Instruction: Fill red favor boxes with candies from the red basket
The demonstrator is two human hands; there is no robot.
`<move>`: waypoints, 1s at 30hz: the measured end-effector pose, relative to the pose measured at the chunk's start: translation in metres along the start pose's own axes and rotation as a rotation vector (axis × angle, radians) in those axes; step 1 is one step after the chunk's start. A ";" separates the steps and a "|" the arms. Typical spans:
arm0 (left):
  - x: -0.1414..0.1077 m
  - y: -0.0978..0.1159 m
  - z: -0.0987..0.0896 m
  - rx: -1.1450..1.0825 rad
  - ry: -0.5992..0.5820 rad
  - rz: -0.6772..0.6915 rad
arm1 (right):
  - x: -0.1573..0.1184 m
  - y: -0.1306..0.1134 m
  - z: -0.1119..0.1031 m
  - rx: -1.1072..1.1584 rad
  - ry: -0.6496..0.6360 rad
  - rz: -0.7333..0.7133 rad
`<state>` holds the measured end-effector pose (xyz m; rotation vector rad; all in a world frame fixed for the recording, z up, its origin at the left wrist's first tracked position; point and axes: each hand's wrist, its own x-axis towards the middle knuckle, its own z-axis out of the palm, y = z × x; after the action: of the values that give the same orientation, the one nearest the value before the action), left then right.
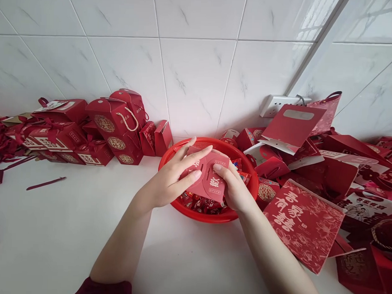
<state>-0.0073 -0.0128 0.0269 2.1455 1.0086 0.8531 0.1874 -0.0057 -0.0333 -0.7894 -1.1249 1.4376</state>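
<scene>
Between my two hands is a small red gift box (202, 188) with pale Chinese lettering and slots in its top flaps. My left hand (171, 178) grips its left side, thumb on the top and fingers stretched over the far edge. At the right side my right hand (235, 182) holds it, thumb pressed on the top flap. The box is above a round red plastic basket (209, 218), whose wrapped candies (203, 205) show below and to the right of it. The box's underside is hidden.
Finished-looking red boxes (119, 131) are stacked at the left by the tiled wall. Many red boxes and bags (305, 219) pile up at the right, close to my right forearm. A dark red ribbon strip (47, 183) lies on the white table (67, 228). A power strip (277, 102) is on the wall.
</scene>
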 end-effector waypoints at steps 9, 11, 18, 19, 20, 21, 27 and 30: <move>0.007 -0.010 -0.005 0.003 0.107 0.025 | -0.002 -0.009 0.003 -0.037 -0.085 -0.035; 0.005 -0.004 0.005 0.104 0.283 0.017 | -0.002 -0.009 0.004 -0.063 -0.010 -0.061; 0.000 0.012 0.052 0.435 0.384 0.083 | -0.001 -0.009 0.004 -0.110 0.076 -0.200; 0.001 0.011 0.055 0.463 0.410 0.086 | -0.002 -0.008 0.004 -0.125 0.050 -0.206; 0.001 0.009 0.055 0.485 0.428 0.097 | -0.003 -0.008 0.005 -0.136 0.029 -0.208; 0.001 0.007 0.054 0.503 0.439 0.116 | -0.005 -0.007 0.005 -0.141 0.009 -0.200; -0.031 -0.013 0.006 0.513 0.428 0.200 | -0.017 -0.011 0.010 -0.165 -0.087 -0.033; -0.062 -0.036 -0.035 0.581 0.568 0.069 | -0.022 -0.018 0.008 -0.209 -0.073 -0.086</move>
<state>-0.0795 -0.0358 0.0034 2.4722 1.6325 1.3850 0.1903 -0.0292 -0.0164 -0.8281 -1.3652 1.3005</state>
